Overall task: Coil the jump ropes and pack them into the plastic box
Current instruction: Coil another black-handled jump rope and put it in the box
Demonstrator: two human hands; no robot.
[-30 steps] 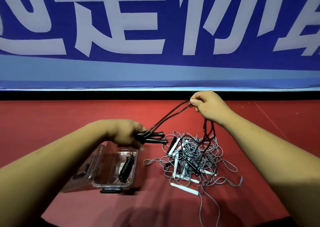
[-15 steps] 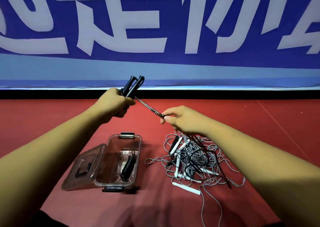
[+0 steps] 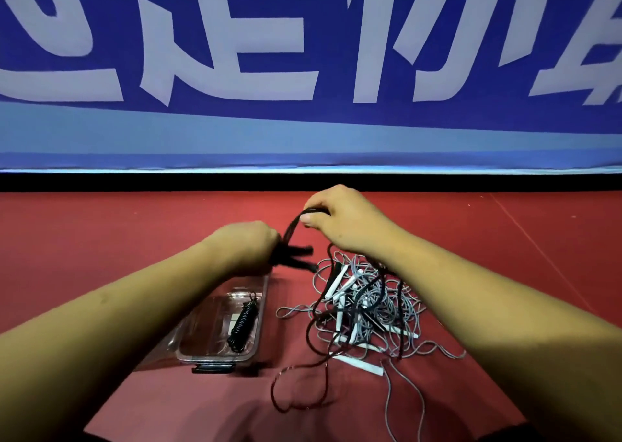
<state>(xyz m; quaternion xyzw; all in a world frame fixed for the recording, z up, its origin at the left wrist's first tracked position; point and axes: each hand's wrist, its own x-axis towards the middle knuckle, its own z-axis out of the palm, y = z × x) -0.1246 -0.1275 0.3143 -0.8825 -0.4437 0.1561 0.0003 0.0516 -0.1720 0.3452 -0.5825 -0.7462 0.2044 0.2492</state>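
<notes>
Red floor (image 3: 101, 239) under tangled jump ropes (image 3: 365, 307); blue banner (image 3: 303, 132) behind

Red floor (image 3: 101, 239); blue banner (image 3: 336, 132), white lettering; clear box (image 3: 262, 310); black coiled rope (image 3: 243, 322); grey-white rope tangle (image 3: 370, 307).

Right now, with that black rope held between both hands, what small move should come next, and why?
Probably the right hand should carry its pinched bend of black cord around the black handles that the left hand grips, laying one wrap. Much cord trails loose through the tangle onto the red floor, so it is not ready for the plastic box.
</notes>
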